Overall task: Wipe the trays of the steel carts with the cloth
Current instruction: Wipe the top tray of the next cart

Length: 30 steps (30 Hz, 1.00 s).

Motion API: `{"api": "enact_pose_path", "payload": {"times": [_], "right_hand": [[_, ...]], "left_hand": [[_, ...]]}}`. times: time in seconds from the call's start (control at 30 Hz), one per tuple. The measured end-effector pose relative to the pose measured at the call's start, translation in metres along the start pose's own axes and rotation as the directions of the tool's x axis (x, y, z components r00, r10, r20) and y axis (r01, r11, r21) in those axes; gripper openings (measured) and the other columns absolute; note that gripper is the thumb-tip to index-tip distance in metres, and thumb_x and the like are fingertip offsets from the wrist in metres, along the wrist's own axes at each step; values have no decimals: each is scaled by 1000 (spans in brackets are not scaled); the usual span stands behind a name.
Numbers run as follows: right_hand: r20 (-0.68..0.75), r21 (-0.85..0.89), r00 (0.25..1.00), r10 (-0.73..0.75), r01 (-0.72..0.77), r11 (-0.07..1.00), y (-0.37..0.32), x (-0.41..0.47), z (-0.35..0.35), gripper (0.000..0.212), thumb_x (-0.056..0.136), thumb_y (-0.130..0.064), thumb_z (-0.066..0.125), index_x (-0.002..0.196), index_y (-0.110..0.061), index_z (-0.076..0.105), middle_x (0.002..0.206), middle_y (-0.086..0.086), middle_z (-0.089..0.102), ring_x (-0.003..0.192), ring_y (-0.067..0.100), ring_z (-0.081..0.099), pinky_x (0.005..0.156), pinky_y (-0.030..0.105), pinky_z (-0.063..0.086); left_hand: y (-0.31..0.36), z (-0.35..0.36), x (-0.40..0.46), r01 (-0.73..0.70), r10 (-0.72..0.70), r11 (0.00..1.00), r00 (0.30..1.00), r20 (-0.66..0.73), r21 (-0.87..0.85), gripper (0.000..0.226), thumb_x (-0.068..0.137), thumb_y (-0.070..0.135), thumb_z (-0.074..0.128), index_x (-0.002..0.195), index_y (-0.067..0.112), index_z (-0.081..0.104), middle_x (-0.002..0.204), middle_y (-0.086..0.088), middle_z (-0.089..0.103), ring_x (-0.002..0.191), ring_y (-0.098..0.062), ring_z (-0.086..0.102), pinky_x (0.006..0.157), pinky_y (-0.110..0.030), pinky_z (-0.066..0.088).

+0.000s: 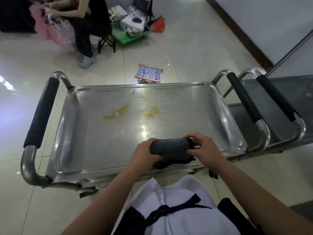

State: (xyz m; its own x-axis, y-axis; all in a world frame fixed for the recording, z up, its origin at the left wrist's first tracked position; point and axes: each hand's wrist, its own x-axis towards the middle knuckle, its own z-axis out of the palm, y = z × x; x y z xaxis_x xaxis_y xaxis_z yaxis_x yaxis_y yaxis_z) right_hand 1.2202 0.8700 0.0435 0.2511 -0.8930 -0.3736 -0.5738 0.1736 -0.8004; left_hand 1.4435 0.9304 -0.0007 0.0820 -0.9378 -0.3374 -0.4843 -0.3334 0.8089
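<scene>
Cloth (171, 150), dark grey, folded into a thick roll, held above the near edge of the tray (118, 150). Gripped at both ends: left hand (145, 155) curled round the left end, thumb on top; right hand (202, 147) pinching the right end with fingers bent over it. Loose dark edge of the cloth hanging below the roll, near or touching the tray rim; cannot tell which.

Tray shallow, shiny steel, forming the top of the cart (33, 170). Two yellow smears (116, 113) near the middle of the tray, left one longer, right one (151, 112) smaller, well apart from the cloth. Faint streaks and light glare across the steel between smears and hands.

Black padded handle (41, 112) on the left end of the cart, another (243, 97) on the right end. Second cart (288, 133) just beside the first on the right, with its own black handle (276, 97) close to the first cart's.

White shirt and dark apron straps (177, 207) at the bottom of the view. Small lilac lattice basket (149, 73) on the tiled floor (194, 48) beyond the tray. Seated person (81, 19) at top left holding pink bags; green crate (130, 34) with clutter and a red bag (158, 24) beside it.
</scene>
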Motion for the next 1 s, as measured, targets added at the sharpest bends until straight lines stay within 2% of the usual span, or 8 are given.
{"api": "enact_pose_path", "payload": {"times": [0.1, 0.17, 0.3, 0.43, 0.63, 0.73, 0.87, 1.0], "right_hand": [[-91, -89, 994, -67, 59, 994, 2, -10, 11, 38, 75, 5, 74, 99, -25, 69, 97, 2, 70, 92, 22, 68, 78, 37, 61], [-158, -164, 983, -91, 64, 984, 3, -14, 16, 32, 78, 1, 74, 97, -24, 67, 104, 1, 65, 96, 20, 64, 78, 29, 56], [-64, -56, 998, 0, -3, 998, 0, -18, 14, 20, 85, -7, 73, 98, -17, 62, 116, 3, 57, 107, 19, 56, 88, 32, 45], [105, 347, 990, 89, -121, 930, -13, -17, 15, 10, 95, -14, 64, 102, -8, 60, 97, 11, 70, 91, 27, 68, 78, 39, 55], [109, 552, 976, 189, -217, 805, -35, -3, 24, 24, 100, -19, 57, 118, -3, 60, 101, 13, 65, 78, 23, 64, 60, 35, 55], [203, 691, 965, 165, -261, 674, -39, 4, 21, 29, 99, -28, 57, 113, -4, 66, 97, 14, 68, 79, 23, 68, 70, 36, 59], [275, 951, 961, -11, -270, 150, -42, 19, 19, 59, 95, -60, 50, 122, -10, 67, 113, 12, 72, 107, 23, 67, 98, 39, 53], [300, 931, 941, 158, -325, 168, -32, 37, 47, 59, 93, -59, 52, 121, -10, 67, 119, 16, 67, 114, 37, 63, 98, 54, 50]], "left_hand": [[-7, -7, 4, -34, 30, 953, 999, 19, 302, 35, 86, 36, 69, 120, 37, 63, 114, 4, 53, 112, -18, 48, 98, -38, 47], [-7, -14, 4, -82, 70, 944, 996, 47, 320, 31, 87, 37, 69, 118, 30, 67, 120, 4, 46, 116, -17, 39, 102, -36, 41], [1, -38, -6, -30, 45, 993, 990, 131, -113, 16, 86, 23, 75, 101, 18, 73, 99, 3, 72, 94, -16, 67, 83, -30, 56], [6, -52, -12, 128, -70, 829, 989, 127, -545, 23, 88, 25, 74, 108, 15, 67, 100, -12, 74, 88, -26, 73, 71, -31, 57], [11, -63, -19, 245, -63, 668, 959, 275, -703, 50, 83, -2, 74, 126, 15, 58, 123, -19, 65, 104, -33, 70, 79, -38, 60], [16, -72, -17, 284, -91, 554, 955, 283, -782, 54, 80, -2, 73, 130, 12, 57, 127, -18, 62, 96, -31, 70, 70, -34, 61], [34, -79, -10, 319, -85, 318, 947, 308, -893, 46, 76, 2, 72, 120, 9, 60, 111, -16, 67, 84, -27, 68, 58, -29, 58], [44, -77, 12, 305, -269, 330, 937, 220, -893, 31, 82, -4, 68, 108, 8, 57, 96, -17, 67, 70, -26, 68, 49, -29, 56]]}}
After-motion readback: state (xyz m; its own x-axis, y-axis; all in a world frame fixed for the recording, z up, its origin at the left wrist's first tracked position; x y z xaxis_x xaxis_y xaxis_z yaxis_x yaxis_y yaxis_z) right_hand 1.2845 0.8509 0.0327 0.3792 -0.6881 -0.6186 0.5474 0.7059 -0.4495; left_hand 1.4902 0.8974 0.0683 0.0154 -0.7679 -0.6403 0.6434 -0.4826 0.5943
